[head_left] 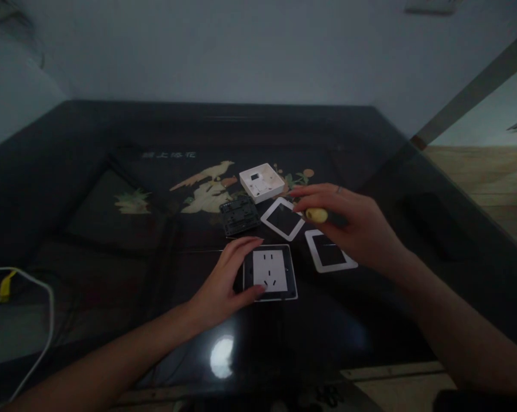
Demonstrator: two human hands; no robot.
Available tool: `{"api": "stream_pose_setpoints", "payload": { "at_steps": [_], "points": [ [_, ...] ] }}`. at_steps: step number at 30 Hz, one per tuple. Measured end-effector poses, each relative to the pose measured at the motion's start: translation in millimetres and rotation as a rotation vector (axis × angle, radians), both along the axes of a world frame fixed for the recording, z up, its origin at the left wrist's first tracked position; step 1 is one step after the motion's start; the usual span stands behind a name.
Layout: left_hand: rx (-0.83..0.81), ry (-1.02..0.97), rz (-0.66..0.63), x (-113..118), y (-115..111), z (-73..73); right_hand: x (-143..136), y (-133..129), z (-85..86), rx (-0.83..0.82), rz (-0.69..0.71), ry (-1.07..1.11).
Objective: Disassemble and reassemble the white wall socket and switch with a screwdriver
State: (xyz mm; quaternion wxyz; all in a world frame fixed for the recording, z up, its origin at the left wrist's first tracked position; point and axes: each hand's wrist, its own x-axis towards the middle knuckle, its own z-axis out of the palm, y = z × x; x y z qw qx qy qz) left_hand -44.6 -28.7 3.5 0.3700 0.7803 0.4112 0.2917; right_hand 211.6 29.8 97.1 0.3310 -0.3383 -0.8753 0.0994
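Observation:
In the head view a wall socket (270, 273) with a white slotted face and dark surround lies flat on the dark tabletop. My left hand (224, 283) grips its left side, thumb on the lower front and fingers over the upper edge. A yellow-handled screwdriver (317, 215) is in the closed fingers of my right hand (352, 223), above and right of the socket; its shaft is hard to see. Close to that hand lie a white square frame (269, 218) and a second white frame (333, 267), partly covered by the hand.
Beyond the socket are a dark square back part (240, 216) and a white mounting box (262, 182). A white cable (50, 309) with a yellow tag (4, 289) runs at the left. The glossy table (112, 337) carries bird and flower decoration and meets a wall behind.

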Motion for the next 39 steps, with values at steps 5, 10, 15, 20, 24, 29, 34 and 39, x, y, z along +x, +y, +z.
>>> {"api": "stream_pose_setpoints", "payload": {
  "at_steps": [5, 10, 15, 20, 24, 29, 34, 39],
  "points": [
    [-0.023, -0.071, 0.079, 4, 3, 6.4, 10, -1, -44.6, 0.065, -0.013, -0.149],
    [0.004, -0.078, 0.077, 5, 5, 5.2, 19, -11, -70.1, 0.106, -0.030, -0.220],
    [0.008, -0.083, 0.099, 5, 5, 6.9, 16, -16, -73.1, 0.112, -0.016, -0.306],
    [0.020, -0.072, 0.102, 5, 5, 7.0, 17, -18, -74.0, 0.091, -0.006, -0.375],
    [0.050, -0.054, 0.115, 4, 7, 4.6, 19, -17, -81.7, 0.047, -0.004, -0.432],
    [0.355, 0.111, 0.114, -16, 24, 11.4, 20, -15, -90.7, 0.043, -0.003, -0.446],
    [0.478, 0.329, 0.238, -48, 50, 22.8, 20, -15, -94.0, 0.076, 0.006, -0.412],
    [0.437, 0.467, 0.150, -54, 57, 24.1, 19, -16, -92.2, 0.112, 0.028, -0.377]
  ]
}}
